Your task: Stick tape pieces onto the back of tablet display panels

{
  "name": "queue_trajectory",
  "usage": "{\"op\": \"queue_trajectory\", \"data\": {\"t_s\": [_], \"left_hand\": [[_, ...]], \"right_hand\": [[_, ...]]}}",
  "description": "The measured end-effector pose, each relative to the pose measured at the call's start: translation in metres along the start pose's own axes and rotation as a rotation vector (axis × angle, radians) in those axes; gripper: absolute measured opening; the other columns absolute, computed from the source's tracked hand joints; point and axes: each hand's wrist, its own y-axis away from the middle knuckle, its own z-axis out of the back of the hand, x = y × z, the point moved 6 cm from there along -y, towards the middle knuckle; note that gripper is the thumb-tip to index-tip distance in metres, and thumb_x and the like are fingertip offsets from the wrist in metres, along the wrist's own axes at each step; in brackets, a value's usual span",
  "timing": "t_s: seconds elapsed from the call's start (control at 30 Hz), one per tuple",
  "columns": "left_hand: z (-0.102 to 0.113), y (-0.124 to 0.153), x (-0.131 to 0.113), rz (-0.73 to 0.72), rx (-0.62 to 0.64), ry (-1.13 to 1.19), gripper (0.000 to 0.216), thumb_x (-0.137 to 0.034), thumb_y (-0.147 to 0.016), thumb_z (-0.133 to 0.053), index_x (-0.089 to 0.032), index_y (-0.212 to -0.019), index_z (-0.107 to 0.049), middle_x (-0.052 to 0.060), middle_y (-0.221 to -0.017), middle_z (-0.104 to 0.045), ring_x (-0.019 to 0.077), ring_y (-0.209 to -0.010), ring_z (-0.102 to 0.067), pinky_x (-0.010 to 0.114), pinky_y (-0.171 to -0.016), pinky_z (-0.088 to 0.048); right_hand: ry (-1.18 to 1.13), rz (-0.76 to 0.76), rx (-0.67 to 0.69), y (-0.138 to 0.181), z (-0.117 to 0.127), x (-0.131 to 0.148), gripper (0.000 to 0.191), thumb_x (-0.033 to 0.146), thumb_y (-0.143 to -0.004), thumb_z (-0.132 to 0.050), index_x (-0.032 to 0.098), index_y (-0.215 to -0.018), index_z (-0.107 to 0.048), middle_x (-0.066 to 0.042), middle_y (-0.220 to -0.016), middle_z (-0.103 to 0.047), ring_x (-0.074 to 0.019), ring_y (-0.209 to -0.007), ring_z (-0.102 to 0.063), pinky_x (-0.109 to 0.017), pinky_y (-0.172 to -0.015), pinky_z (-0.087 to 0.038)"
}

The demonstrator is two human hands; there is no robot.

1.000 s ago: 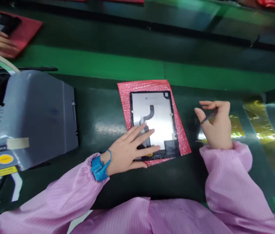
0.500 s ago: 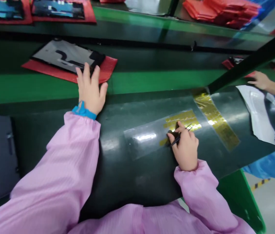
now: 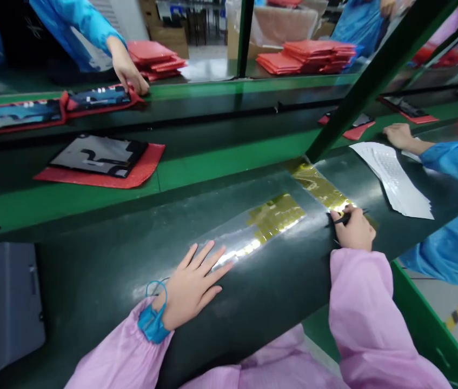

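My left hand (image 3: 191, 285) lies open, fingers spread, at the near left end of a clear sheet (image 3: 229, 237) that carries rows of amber tape pieces (image 3: 279, 216). A blue wrist strap (image 3: 153, 323) circles that wrist. My right hand (image 3: 356, 231) is closed on black tweezers (image 3: 343, 219), at the lower part of a second strip of amber tape (image 3: 318, 183). Whether the tweezer tips grip anything cannot be made out. Beyond my hands, a flat grey and black panel (image 3: 97, 154) rests on a red bubble pouch (image 3: 143, 167).
A grey box (image 3: 4, 308) stands at left. White label sheets (image 3: 395, 181) lie at right beside a co-worker's blue sleeve (image 3: 456, 165). A green post (image 3: 350, 102) rises from the bench. Across the line, another co-worker's hand (image 3: 127, 67) touches a red-wrapped panel (image 3: 99, 100).
My left hand has left the panel and come down onto the clear sheet. My right hand has moved right, from that sheet to the other tape strip. The view has tilted up.
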Motion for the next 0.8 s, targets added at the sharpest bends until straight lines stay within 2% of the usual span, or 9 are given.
{"op": "queue_trajectory", "data": {"t_s": [0.07,0.2,0.33,0.43,0.53,0.67,0.8], "left_hand": [[-0.001,0.002,0.002,-0.020,-0.016,-0.006,0.056,-0.034,-0.105,-0.053,-0.033,-0.160,-0.042,0.006,-0.168,-0.042,0.0349,-0.157,-0.034,0.058,-0.126,-0.029],[-0.003,0.000,0.006,-0.032,-0.057,0.032,0.049,-0.039,-0.107,-0.050,-0.033,-0.155,-0.051,0.006,-0.168,-0.042,0.0345,-0.158,-0.032,0.058,-0.128,-0.023],[-0.006,-0.010,0.013,-0.015,0.036,0.199,0.045,-0.043,-0.107,-0.048,-0.031,-0.150,-0.056,0.008,-0.167,-0.043,0.0362,-0.159,-0.029,0.062,-0.128,-0.021],[-0.006,-0.017,0.017,-0.013,0.065,0.248,0.044,-0.044,-0.108,-0.047,-0.030,-0.148,-0.059,0.009,-0.167,-0.044,0.0358,-0.159,-0.028,0.064,-0.128,-0.020],[-0.009,-0.018,0.019,-0.008,0.056,0.261,0.045,-0.043,-0.107,-0.048,-0.029,-0.149,-0.058,0.010,-0.167,-0.042,0.0351,-0.161,-0.025,0.063,-0.129,-0.018],[-0.011,-0.010,0.017,0.013,0.030,0.267,0.047,-0.043,-0.105,-0.053,-0.029,-0.150,-0.057,0.010,-0.166,-0.044,0.0357,-0.160,-0.027,0.064,-0.128,-0.020],[-0.005,-0.002,0.016,0.064,0.004,0.232,0.056,-0.044,-0.097,-0.065,-0.024,-0.149,-0.057,0.011,-0.159,-0.054,0.0417,-0.157,-0.030,0.067,-0.124,-0.030]], "right_hand": [[-0.001,0.007,0.002,0.001,-0.002,-0.005,0.038,0.051,-0.093,-0.055,0.019,-0.113,-0.062,-0.022,-0.120,-0.071,-0.0396,-0.118,-0.060,-0.057,-0.101,-0.038],[-0.036,0.060,-0.033,0.024,-0.009,0.007,0.036,0.050,-0.095,-0.054,0.021,-0.113,-0.065,-0.020,-0.121,-0.071,-0.0392,-0.126,-0.056,-0.056,-0.102,-0.037],[-0.068,0.066,-0.071,0.044,-0.014,0.007,0.038,0.049,-0.097,-0.051,0.019,-0.116,-0.066,-0.022,-0.117,-0.072,-0.0418,-0.127,-0.053,-0.059,-0.101,-0.037],[-0.104,0.093,-0.094,0.047,-0.011,0.005,0.045,0.049,-0.098,-0.049,0.016,-0.126,-0.063,-0.024,-0.124,-0.070,-0.0435,-0.130,-0.051,-0.063,-0.101,-0.035],[-0.164,0.251,-0.060,0.050,-0.006,0.019,0.040,0.043,-0.099,-0.047,0.018,-0.126,-0.064,-0.021,-0.129,-0.070,-0.0376,-0.128,-0.056,-0.057,-0.105,-0.037],[-0.249,0.604,0.055,0.068,-0.002,0.063,0.024,0.042,-0.096,-0.054,0.025,-0.098,-0.071,-0.009,-0.114,-0.080,-0.0260,-0.105,-0.072,-0.043,-0.097,-0.048],[-0.314,0.789,-0.023,0.082,0.001,0.084,0.042,0.053,-0.100,-0.044,0.026,-0.080,-0.068,-0.009,-0.107,-0.083,-0.0276,-0.089,-0.078,-0.043,-0.077,-0.055]]}}
